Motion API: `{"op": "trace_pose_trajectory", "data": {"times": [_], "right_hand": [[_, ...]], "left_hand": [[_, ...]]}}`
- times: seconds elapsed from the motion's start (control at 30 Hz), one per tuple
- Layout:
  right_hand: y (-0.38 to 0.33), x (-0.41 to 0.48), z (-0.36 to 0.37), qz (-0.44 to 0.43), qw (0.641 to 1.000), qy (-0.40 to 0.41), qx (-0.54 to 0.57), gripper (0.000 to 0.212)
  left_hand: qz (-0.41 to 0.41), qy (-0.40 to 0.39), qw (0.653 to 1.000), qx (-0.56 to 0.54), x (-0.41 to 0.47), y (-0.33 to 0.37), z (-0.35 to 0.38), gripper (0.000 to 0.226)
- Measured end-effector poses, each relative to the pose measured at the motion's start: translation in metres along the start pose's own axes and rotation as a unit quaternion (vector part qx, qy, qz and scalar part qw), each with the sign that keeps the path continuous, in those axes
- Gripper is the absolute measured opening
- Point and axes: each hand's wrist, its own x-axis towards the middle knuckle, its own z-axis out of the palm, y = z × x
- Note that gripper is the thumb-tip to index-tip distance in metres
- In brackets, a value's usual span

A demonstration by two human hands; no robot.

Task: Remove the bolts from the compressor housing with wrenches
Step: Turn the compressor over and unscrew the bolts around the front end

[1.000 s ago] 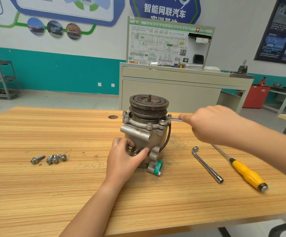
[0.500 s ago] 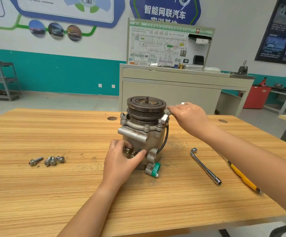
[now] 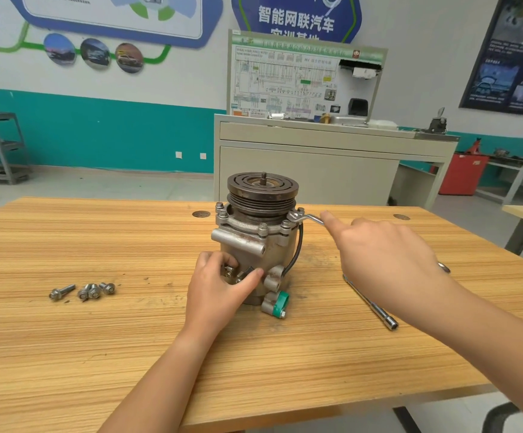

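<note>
A grey metal compressor (image 3: 255,245) with a dark pulley on top stands upright on the wooden table (image 3: 129,354). Bolts (image 3: 262,229) sit around its upper flange. My left hand (image 3: 219,290) grips the lower front of the housing, fingers curled round it. My right hand (image 3: 382,260) holds a small silver wrench (image 3: 305,217), whose head sits on a bolt at the flange's right side; the index finger lies along the handle. The wrench's far end shows past the back of my hand.
Several removed bolts (image 3: 82,290) lie on the table to the left. An L-shaped socket wrench (image 3: 375,309) lies to the right of the compressor, partly under my right arm. Behind the table stands a beige bench (image 3: 316,157) with a wiring panel.
My right hand swung the wrench handle from close behind the pulley back out to the right. The yellow-handled screwdriver is now hidden under my right arm. My left hand kept its hold.
</note>
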Motion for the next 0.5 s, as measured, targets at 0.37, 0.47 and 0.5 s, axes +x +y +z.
{"op": "trace_pose_trajectory", "data": {"times": [0.37,0.47,0.5], "right_hand": [[-0.035,0.016,-0.026,-0.081,0.985,-0.127,-0.085,0.059],[-0.022,0.02,-0.023,-0.107,0.984,-0.091,-0.11,0.056],[-0.015,0.022,-0.021,-0.106,0.985,-0.078,-0.112,0.054]], "left_hand": [[0.0,0.003,1.0,-0.011,0.0,0.0,0.0,0.033],[0.001,0.0,1.0,-0.014,0.0,-0.001,0.0,0.033],[0.0,0.0,1.0,-0.014,0.0,-0.001,0.0,0.033]]}}
